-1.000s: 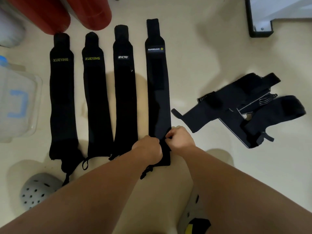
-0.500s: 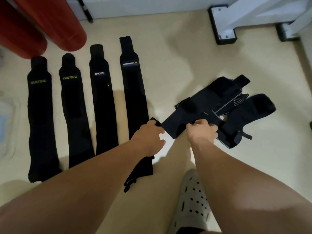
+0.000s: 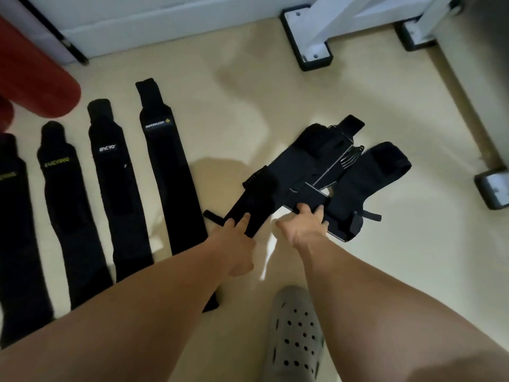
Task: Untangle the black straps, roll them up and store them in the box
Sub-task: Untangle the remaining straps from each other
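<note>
Several black straps lie flat side by side on the beige floor at the left; the rightmost flat strap (image 3: 170, 183) carries a white label. A tangled pile of black straps (image 3: 325, 172) lies right of centre. My left hand (image 3: 237, 244) pinches the near end of one long strap (image 3: 256, 199) that sticks out of the pile toward me. My right hand (image 3: 303, 224) grips the pile's near edge, fingers on top. No box is in view.
A red cylinder (image 3: 35, 78) lies at the far left behind the flat straps. White frame legs with black feet (image 3: 311, 42) stand at the back, another foot (image 3: 493, 188) at the right edge. My grey clog (image 3: 297, 340) is below the hands.
Both hands left the near end of the rightmost flat strap and moved right to the tangled pile, taking hold of it. The view swung right, and the clear box at the left dropped out of frame.
</note>
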